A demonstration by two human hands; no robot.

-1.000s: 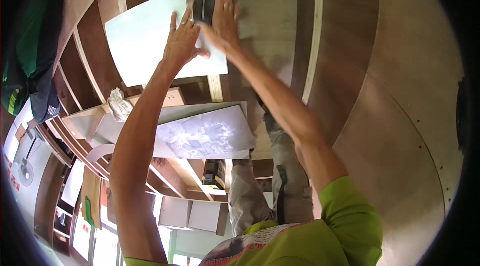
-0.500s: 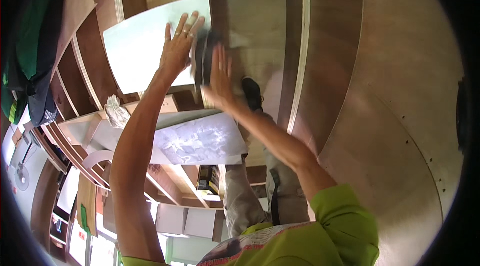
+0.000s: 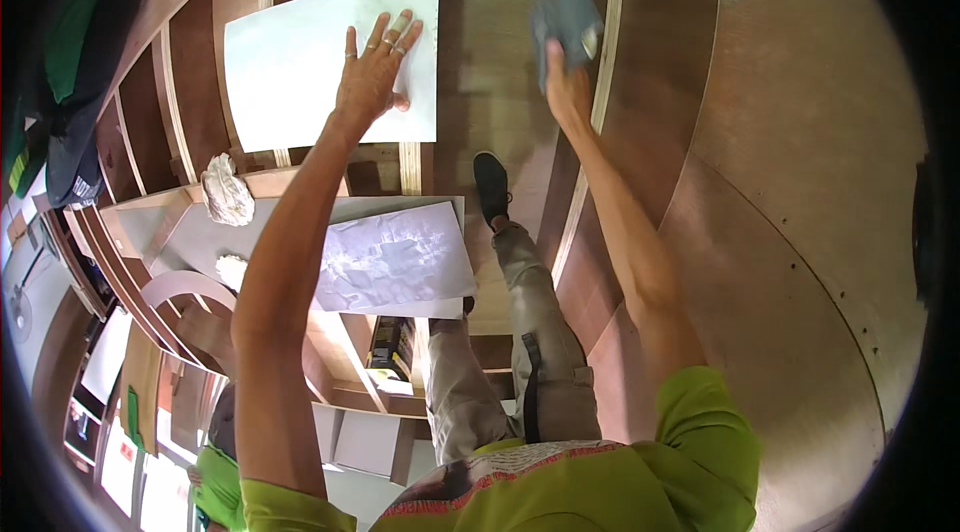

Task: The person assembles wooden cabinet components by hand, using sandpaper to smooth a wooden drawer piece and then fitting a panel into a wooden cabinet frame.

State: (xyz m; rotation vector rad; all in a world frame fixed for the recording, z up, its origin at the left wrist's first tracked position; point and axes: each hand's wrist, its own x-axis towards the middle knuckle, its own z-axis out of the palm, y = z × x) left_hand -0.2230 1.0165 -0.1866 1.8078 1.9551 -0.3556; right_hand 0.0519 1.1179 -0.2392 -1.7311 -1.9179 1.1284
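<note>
My left hand (image 3: 372,80) lies on a white sheet (image 3: 290,72), fingers spread, near the sheet's right edge. The sheet rests across the wooden ribs of an open frame. Off to the right, above the recessed wooden panel, my right hand (image 3: 568,82) is closed around a grey-blue cloth (image 3: 566,17), which is blurred by motion. A small pale spot shows at the cloth's edge; what it is I cannot make out. Closer to me, a second sheet (image 3: 400,257), pale and wrinkled with a mottled grey pattern, lies on a grey board (image 3: 205,237).
A crumpled white rag (image 3: 228,192) sits left of my left forearm. Wooden ribs (image 3: 411,167) and deep compartments surround the sheets. A black and yellow box (image 3: 391,347) stands in one compartment. At right rises a curved wooden panel (image 3: 800,132). A person in green (image 3: 218,482) is at lower left.
My right hand has swung away to the upper right with the cloth, off the sheet's right edge. My left hand stays on the white sheet. The person in green has come into view.
</note>
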